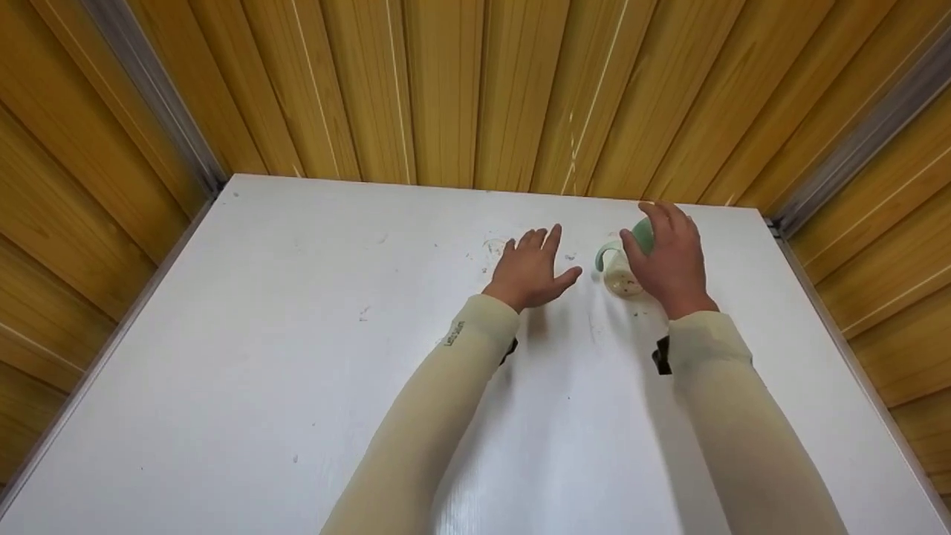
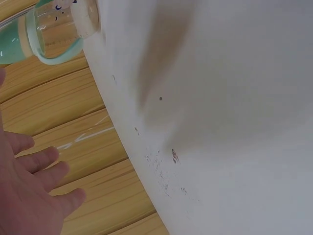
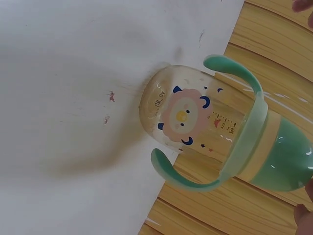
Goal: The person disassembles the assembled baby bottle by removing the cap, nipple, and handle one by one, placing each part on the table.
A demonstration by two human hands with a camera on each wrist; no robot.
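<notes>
A clear baby bottle (image 3: 183, 115) with a mint-green cap (image 3: 288, 154), two curved green handles (image 3: 234, 71) and a pink animal print stands upright on the white table. My right hand (image 1: 672, 260) is at its top, thumb and fingers spread apart around the green cap, hiding part of the bottle in the head view. In the right wrist view only fingertips (image 3: 303, 215) show, by the cap's end. My left hand (image 1: 529, 269) hovers over the table to the left of the bottle, fingers spread and holding nothing. It appears palm-side in the left wrist view.
The white tabletop (image 1: 297, 357) carries small scuffs and specks. Wood-look panel walls (image 1: 446, 89) rise behind and on both sides, with grey metal posts (image 1: 854, 141) at the corners. The bottle stands near the table's back edge.
</notes>
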